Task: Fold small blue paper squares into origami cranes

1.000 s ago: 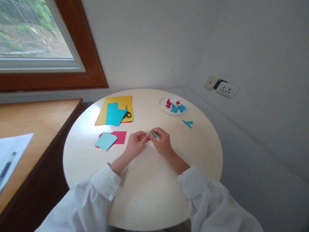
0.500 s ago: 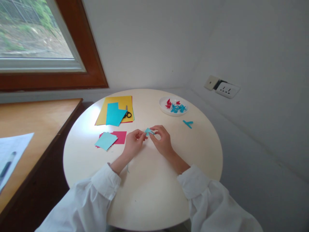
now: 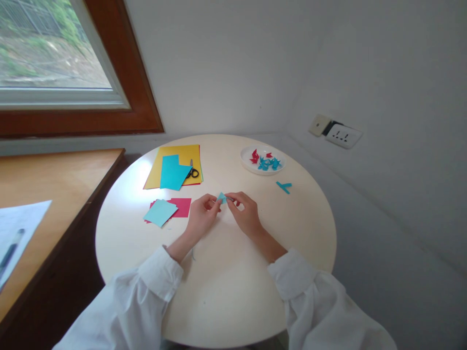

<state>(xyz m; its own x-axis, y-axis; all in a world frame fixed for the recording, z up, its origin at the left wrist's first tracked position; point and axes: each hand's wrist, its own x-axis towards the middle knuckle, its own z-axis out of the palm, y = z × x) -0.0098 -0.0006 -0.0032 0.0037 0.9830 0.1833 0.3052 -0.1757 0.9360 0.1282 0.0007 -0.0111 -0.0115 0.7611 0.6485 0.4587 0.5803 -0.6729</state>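
Observation:
Between my two hands is a small folded piece of light blue paper (image 3: 222,197), raised over the middle of the round table. My left hand (image 3: 204,212) pinches its left side between thumb and fingers. On the other side, my right hand (image 3: 245,212) has its thumb and forefinger closed at the paper's right edge. The fingertips cover much of the fold. Left of my hands lie a light blue paper square (image 3: 160,213) and dark pink paper squares (image 3: 182,207), overlapping each other.
A white plate (image 3: 245,166) at the back right holds small red and blue folded paper pieces. Blue paper strips (image 3: 283,187) lie in front of it. At the back left, blue paper (image 3: 170,175) and black-handled scissors (image 3: 194,173) rest on yellow sheets (image 3: 155,167).
The folded paper has turned slightly and shows less of its right side. My right fingers have shifted a little at its edge; my left hand has barely moved.

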